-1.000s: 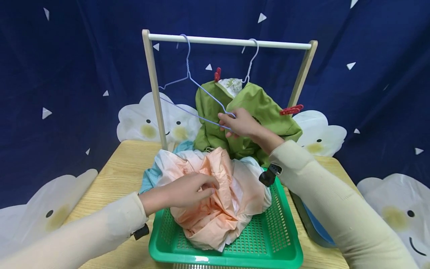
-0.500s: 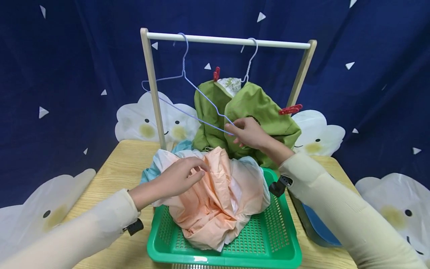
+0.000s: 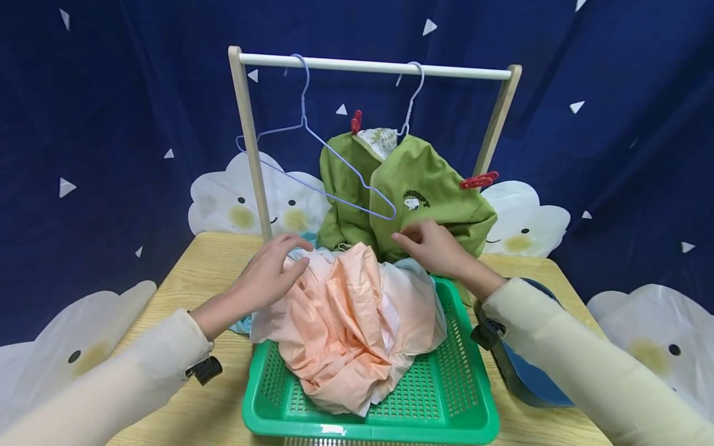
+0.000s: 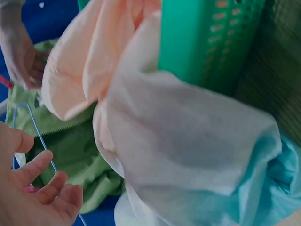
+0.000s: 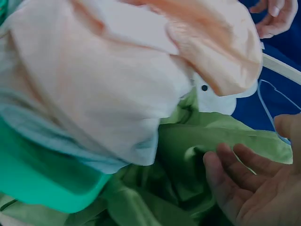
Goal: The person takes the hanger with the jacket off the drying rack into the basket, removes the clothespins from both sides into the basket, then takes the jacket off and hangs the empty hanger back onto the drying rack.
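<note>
A peach, white and light blue garment lies bunched in a green basket, spilling over its back left edge. My left hand hovers at the garment's left side, fingers loosely bent and holding nothing. My right hand is in front of the green jacket, also holding nothing; its fingers look relaxed in the right wrist view. Between and above the hands, a bare purple wire hanger hangs from the white rod. The jacket hangs to its right on a white hanger.
Red clothespins grip the jacket's shoulders. A wooden upright stands at each end of the rod. A dark bin with a blue inside sits right of the basket on the wooden table. A blue curtain hangs behind.
My right hand has let go of the purple hanger's right end and moved down and right. My left hand has moved up and left from over the garment. The hanger now hangs free.
</note>
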`<action>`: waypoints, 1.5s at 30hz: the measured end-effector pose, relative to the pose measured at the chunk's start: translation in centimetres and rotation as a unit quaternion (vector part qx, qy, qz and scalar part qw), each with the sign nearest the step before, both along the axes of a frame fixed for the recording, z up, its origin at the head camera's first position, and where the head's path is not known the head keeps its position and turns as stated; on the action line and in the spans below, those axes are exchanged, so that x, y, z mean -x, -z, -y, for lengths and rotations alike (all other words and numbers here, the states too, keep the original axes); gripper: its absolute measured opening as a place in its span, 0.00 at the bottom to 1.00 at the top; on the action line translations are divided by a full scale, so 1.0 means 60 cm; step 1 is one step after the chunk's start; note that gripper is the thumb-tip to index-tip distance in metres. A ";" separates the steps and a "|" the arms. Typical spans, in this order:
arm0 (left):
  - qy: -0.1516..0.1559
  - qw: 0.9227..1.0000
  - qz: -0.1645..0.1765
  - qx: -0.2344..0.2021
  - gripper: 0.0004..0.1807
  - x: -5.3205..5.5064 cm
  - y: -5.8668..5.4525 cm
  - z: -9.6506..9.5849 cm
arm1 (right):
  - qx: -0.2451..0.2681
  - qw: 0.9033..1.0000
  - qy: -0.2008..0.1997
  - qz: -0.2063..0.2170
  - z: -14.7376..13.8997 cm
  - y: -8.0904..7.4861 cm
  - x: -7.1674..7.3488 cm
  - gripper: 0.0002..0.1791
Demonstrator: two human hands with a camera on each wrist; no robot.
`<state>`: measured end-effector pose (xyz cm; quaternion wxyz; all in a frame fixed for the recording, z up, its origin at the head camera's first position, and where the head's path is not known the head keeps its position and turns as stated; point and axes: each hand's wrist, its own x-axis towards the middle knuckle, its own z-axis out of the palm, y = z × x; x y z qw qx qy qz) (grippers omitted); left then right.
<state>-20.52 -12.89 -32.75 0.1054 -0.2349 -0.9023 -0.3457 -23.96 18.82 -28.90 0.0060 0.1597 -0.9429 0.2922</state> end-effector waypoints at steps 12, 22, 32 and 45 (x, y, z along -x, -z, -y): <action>-0.096 0.994 0.051 0.034 0.26 0.034 0.024 0.042 | -0.092 0.996 0.023 0.002 -0.024 0.052 -0.017 0.27; -0.142 0.972 0.171 0.083 0.52 0.071 0.059 0.074 | -0.136 0.990 0.025 0.019 -0.039 0.089 -0.012 0.32; -0.086 0.941 0.325 0.045 0.66 0.109 0.102 0.086 | -0.139 0.990 0.015 0.028 -0.035 0.102 -0.002 0.36; -0.055 0.911 0.407 0.025 0.50 0.123 0.113 0.085 | -0.150 0.988 -0.016 0.044 -0.033 0.099 0.006 0.24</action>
